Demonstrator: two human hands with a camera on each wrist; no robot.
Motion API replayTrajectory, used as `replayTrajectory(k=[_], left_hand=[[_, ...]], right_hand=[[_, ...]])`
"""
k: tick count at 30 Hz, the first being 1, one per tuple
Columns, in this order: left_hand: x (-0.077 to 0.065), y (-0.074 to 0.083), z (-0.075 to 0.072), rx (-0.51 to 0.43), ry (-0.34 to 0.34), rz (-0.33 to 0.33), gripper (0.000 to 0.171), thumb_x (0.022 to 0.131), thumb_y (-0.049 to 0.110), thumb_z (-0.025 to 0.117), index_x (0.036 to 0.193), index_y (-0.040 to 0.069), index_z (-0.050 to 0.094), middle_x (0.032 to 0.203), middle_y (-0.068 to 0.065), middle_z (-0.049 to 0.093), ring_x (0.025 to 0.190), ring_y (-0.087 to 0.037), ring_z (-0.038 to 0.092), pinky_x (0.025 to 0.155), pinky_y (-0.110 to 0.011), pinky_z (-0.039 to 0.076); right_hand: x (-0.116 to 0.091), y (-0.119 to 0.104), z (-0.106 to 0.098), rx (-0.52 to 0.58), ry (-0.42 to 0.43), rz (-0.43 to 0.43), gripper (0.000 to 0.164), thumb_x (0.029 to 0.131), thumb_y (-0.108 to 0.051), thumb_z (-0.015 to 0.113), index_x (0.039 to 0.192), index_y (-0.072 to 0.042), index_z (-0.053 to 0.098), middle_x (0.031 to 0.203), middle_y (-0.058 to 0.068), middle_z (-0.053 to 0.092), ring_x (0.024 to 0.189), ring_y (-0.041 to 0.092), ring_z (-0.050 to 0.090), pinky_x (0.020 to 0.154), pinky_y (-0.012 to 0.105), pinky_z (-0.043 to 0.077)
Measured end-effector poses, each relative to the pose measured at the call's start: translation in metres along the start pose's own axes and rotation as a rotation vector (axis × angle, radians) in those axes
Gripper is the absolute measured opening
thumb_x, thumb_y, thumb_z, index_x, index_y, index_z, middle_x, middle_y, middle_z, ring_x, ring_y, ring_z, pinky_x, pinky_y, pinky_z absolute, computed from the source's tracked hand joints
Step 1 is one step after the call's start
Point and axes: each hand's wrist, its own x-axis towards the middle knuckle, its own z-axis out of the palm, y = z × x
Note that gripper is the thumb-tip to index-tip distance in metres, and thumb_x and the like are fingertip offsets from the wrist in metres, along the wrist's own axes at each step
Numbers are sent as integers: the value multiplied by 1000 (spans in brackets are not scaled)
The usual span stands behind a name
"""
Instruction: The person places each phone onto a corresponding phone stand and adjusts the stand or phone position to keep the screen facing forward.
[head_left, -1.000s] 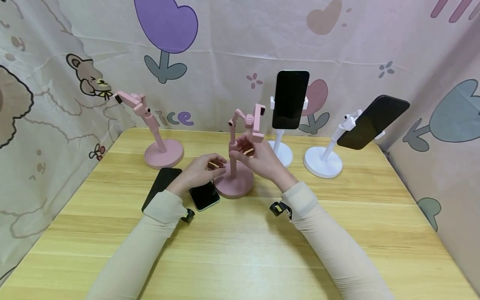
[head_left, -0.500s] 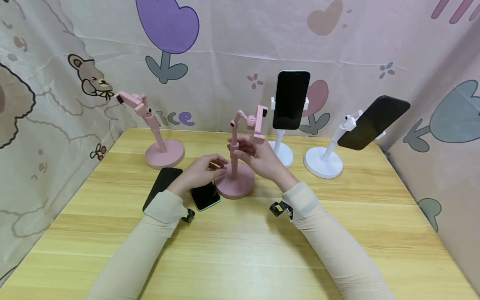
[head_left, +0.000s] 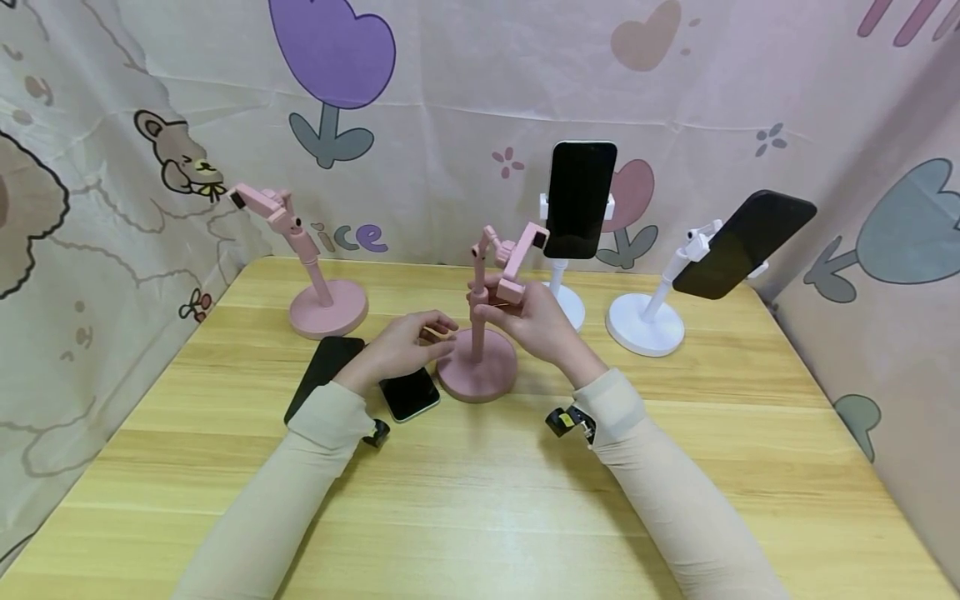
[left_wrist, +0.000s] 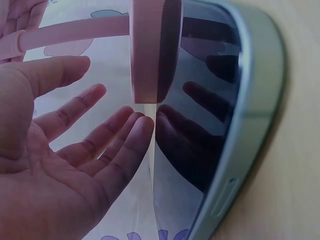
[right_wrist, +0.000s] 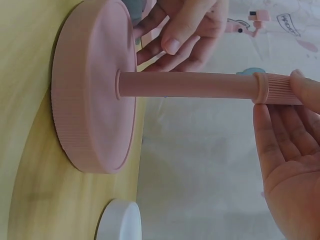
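In the head view, my right hand (head_left: 542, 323) grips the ribbed collar on the post of a pink phone stand (head_left: 478, 371), thumb in front. The right wrist view shows that collar pinched by thumb and fingers (right_wrist: 295, 135), above the round base. The stand's clamp (head_left: 522, 262) is tilted and holds no phone. My left hand (head_left: 397, 346) hovers beside the base with relaxed fingers, holding nothing. Beneath it lies a pale-green-edged phone (head_left: 410, 395), screen up, which fills much of the left wrist view. A black phone (head_left: 324, 367) lies partly under my left wrist.
Another pink phone stand (head_left: 327, 310) stands back left without a phone. Two white stands hold phones at the right: one upright phone (head_left: 581, 200), one tilted black phone (head_left: 746, 244). A printed curtain (head_left: 450, 117) hangs behind the wooden table (head_left: 480, 508).
My right hand has shifted the pink stand slightly right and nearer, and its clamp leans farther right. My left hand has hardly moved. The other stands and the phones stay put.
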Motion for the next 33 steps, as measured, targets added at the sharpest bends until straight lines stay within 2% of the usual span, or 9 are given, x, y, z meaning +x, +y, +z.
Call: replayTrajectory(k=[3, 9, 15, 33], left_hand=[[0, 1, 1, 0, -2, 12, 36, 107, 22, 68, 140, 8, 65, 142, -15, 68, 130, -35, 66, 115, -54, 54], [0, 4, 2, 4, -23, 17, 39, 108, 24, 68, 143, 9, 63, 145, -14, 66, 131, -34, 65, 115, -53, 55], [-1, 7, 3, 0, -29, 18, 39, 107, 24, 69, 143, 10, 63, 144, -11, 66, 130, -33, 65, 116, -53, 54], [-2, 17, 8, 11, -62, 108, 41, 107, 22, 69, 144, 6, 62, 145, -14, 66, 126, -32, 68, 111, -50, 58]], right_hand=[[-4, 0, -3, 9, 20, 43, 38, 101, -7, 74, 137, 2, 67, 133, 18, 75, 120, 33, 76, 102, 37, 63], [-9, 1, -8, -44, 59, 28, 38, 99, -8, 77, 136, -2, 69, 132, 17, 76, 114, 32, 78, 97, 37, 65], [-12, 4, -10, -54, 73, 41, 40, 99, -9, 78, 136, 0, 68, 132, 19, 74, 113, 33, 77, 98, 38, 65], [-19, -1, -16, -66, 43, 69, 41, 99, -4, 77, 138, 3, 66, 130, 23, 74, 115, 37, 76, 100, 41, 64]])
